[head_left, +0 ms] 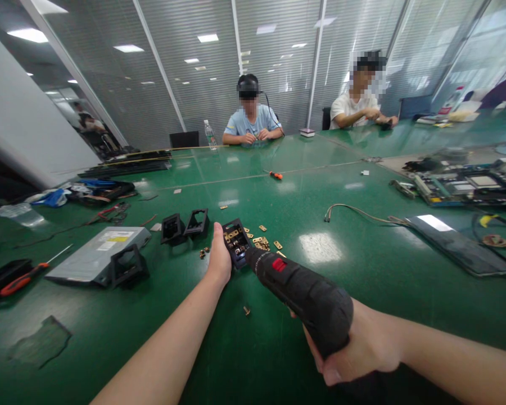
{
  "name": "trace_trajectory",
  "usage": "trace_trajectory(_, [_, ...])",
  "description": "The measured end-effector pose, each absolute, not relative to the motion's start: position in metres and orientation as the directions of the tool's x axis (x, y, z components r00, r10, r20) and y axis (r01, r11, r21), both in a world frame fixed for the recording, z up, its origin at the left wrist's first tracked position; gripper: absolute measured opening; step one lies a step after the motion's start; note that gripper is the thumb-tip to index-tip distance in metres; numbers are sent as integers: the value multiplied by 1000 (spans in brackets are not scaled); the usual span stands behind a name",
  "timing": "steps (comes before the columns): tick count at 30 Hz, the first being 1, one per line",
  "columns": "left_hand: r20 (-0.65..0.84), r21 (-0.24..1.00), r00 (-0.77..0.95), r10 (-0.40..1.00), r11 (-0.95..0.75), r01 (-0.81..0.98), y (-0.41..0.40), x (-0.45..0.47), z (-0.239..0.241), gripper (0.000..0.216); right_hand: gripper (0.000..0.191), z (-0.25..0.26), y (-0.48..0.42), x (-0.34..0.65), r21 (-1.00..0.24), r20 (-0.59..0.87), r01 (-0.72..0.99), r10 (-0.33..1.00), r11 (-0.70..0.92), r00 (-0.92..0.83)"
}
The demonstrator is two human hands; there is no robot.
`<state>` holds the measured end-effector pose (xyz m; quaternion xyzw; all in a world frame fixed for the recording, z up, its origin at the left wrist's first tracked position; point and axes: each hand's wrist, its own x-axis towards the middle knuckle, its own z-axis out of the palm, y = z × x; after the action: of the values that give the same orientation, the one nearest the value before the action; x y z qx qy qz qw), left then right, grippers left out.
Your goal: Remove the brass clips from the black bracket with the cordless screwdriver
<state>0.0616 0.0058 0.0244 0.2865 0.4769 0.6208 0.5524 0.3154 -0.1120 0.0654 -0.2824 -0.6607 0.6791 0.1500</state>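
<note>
My left hand point(219, 259) grips a small black plastic socket part point(236, 242) with brass contacts inside, holding it tilted just above the green table point(253, 349). My right hand point(358, 349) is wrapped round the handle of a black electric screwdriver point(303, 292) with a red switch. The tool's tip points into the socket part. Several loose brass pieces point(262, 242) lie on the table just beyond the part, and one brass piece point(247, 310) lies nearer me.
Two black plastic frames point(185, 226) and a third one point(126, 265) beside a grey drive box point(95, 254) lie to the left. A red-handled screwdriver point(23, 278) lies far left. Circuit boards point(464, 185) and a cable point(358, 212) lie right. Two people sit across the table.
</note>
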Motion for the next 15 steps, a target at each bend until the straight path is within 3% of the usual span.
trace_trajectory(15, [-195,894,-210,958,86,-439,6,61,25,68,32,63,-113,316,-991,-134,106,588,-82,-798])
